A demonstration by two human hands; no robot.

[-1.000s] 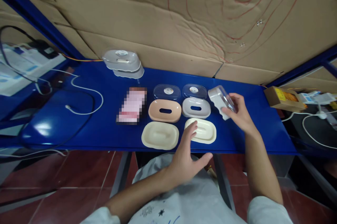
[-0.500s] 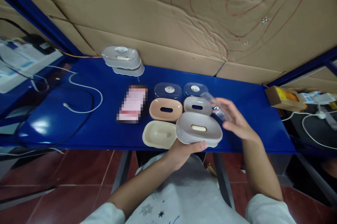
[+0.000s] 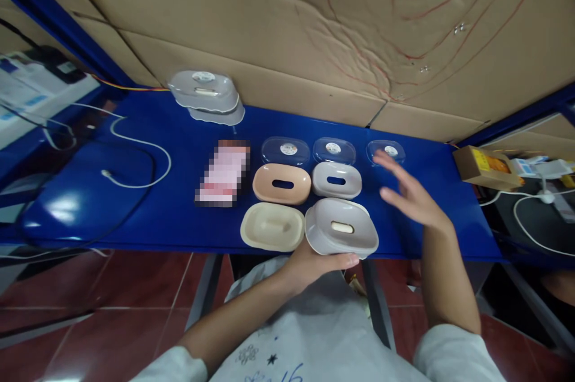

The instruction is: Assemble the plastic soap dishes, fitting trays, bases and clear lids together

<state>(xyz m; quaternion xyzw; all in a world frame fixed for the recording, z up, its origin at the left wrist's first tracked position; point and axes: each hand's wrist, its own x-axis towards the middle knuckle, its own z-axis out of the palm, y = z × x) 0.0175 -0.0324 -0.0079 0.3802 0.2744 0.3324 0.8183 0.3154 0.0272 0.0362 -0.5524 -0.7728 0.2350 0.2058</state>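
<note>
My left hand (image 3: 309, 265) grips a grey oval soap box (image 3: 321, 223) from below, its thumb along the near side; a cream strip shows through the slot in the top. Nothing is in my right hand (image 3: 406, 193), whose fingers are apart just in front of a clear lid (image 3: 375, 153) with a round sticker. Two more clear lids (image 3: 273, 151) (image 3: 321, 151) lie to the left in the same row. Before them are a peach slotted tray (image 3: 265, 189) and a grey slotted tray (image 3: 321, 184). A cream base (image 3: 256, 226) sits left of the held box.
Two stacked grey boxes (image 3: 215, 99) stand at the back left, by the cardboard wall (image 3: 269, 58). A blurred-out flat object (image 3: 224, 172) lies left of the trays. White cable (image 3: 144, 143) runs over the blue table (image 3: 188, 154); an open carton (image 3: 483, 173) is at the right.
My right hand has put the clear lid down at the right end of the lid row and let go. My left hand still holds the grey box, tilted slightly differently.
</note>
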